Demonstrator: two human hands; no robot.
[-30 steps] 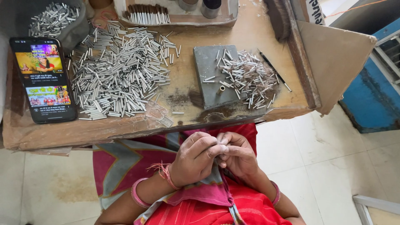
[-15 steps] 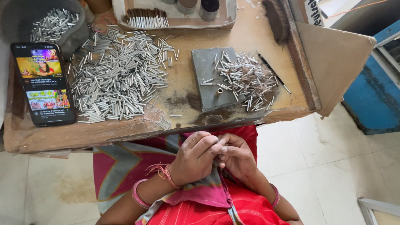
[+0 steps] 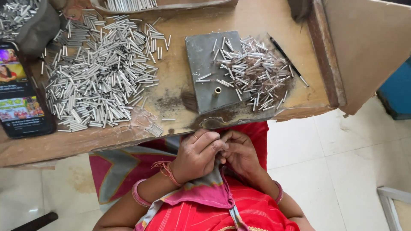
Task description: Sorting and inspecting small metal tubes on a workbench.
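Left hand [image 3: 198, 156] and right hand [image 3: 241, 153] pressed together over lap, just below surface [image 3: 180, 85] edge. Fingers curled tight, tips meeting; whatever they pinch too small to see, cannot tell grip. Big tube pile [image 3: 96, 81] up left, smaller pile [image 3: 252, 72] spilling off grey plate [image 3: 205, 60]. Phone [image 3: 19, 96] far left, screen lit. Thin rod [image 3: 287, 60] beside small pile.

Both hands low, drawn close to the body. Left hand [image 3: 198, 155] curled, fingers [image 3: 212, 144] folded toward the right hand [image 3: 239, 152], fingertips of both touching. Forearms angled inward, wrists bent, palms facing each other. Whatever they pinch is hidden.
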